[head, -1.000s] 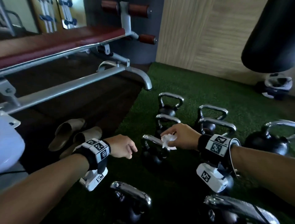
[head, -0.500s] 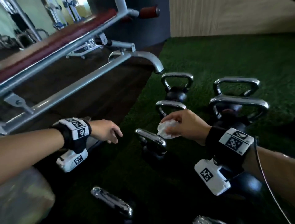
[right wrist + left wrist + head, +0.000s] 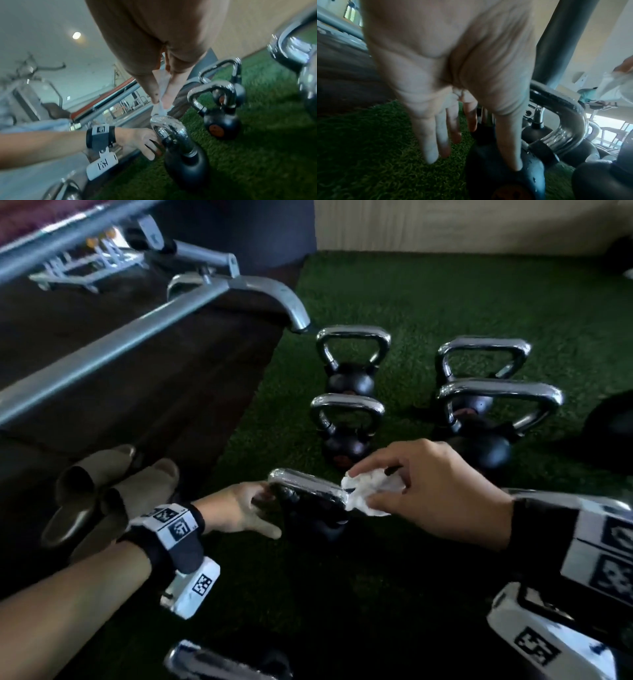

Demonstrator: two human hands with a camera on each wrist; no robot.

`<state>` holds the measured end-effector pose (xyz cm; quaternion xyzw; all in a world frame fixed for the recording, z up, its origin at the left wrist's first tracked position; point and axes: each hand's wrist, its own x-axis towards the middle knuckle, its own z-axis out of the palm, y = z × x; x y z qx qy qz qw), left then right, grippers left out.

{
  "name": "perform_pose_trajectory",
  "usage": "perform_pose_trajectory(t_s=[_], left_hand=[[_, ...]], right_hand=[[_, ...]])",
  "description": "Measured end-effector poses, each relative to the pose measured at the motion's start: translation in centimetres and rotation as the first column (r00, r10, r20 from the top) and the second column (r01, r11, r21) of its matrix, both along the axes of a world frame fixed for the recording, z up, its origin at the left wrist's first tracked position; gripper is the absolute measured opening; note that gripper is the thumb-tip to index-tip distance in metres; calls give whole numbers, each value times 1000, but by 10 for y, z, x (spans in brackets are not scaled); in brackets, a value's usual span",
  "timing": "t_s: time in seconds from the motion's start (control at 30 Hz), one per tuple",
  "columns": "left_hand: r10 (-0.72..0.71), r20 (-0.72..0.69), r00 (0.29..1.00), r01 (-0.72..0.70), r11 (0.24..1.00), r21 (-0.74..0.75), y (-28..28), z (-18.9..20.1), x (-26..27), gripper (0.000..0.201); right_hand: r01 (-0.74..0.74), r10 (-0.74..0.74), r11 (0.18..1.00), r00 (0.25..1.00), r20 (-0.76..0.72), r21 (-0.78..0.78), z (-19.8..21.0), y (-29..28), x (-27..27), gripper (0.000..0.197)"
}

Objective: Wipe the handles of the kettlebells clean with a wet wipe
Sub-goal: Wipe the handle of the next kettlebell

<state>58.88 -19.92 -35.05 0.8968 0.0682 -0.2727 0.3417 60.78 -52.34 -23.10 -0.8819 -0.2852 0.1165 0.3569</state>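
Note:
A black kettlebell (image 3: pixel 317 523) with a chrome handle (image 3: pixel 303 486) stands on the green turf in the middle of the head view. My right hand (image 3: pixel 375 487) pinches a crumpled white wet wipe (image 3: pixel 359 495) and presses it on the handle's right end. My left hand (image 3: pixel 261 510) reaches in from the left with straight fingers, touching the handle's left leg and the ball. In the left wrist view the thumb (image 3: pixel 510 148) lies on the black ball (image 3: pixel 498 180). The right wrist view shows the wipe (image 3: pixel 160 108) just above the handle (image 3: pixel 169 127).
Two small kettlebells (image 3: pixel 349 378) (image 3: pixel 346 440) stand behind, two larger ones (image 3: pixel 483 361) (image 3: pixel 495 436) at the back right. More chrome handles show at the bottom edge (image 3: pixel 212 662). A bench frame (image 3: pixel 137 337) and a pair of slippers (image 3: pixel 113 491) lie on the left.
My left hand has moved right from the floor side and now touches the kettlebell. My right hand has slid the wipe to the handle's right end. The head view has come closer.

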Motion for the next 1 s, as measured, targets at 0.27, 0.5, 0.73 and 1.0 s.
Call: perform_pose_trajectory(t_s=[0.27, 0.5, 0.73, 1.0], left_hand=[[-190, 161, 968, 215, 964, -156, 6, -27, 34, 75], [-100, 111, 989, 127, 956, -266, 5, -62, 32, 85], [-41, 145, 989, 84, 947, -311, -8, -64, 28, 59], [-1, 182, 983, 59, 947, -315, -14, -67, 25, 63]], right_hand=[[79, -49, 952, 993, 109, -296, 24, 33, -35, 34], [384, -366, 921, 912, 184, -71, -2, 81, -51, 41], [564, -610, 789, 766, 202, 245, -57, 91, -62, 32], [476, -569, 812, 775, 275, 337, -86, 100, -48, 30]])
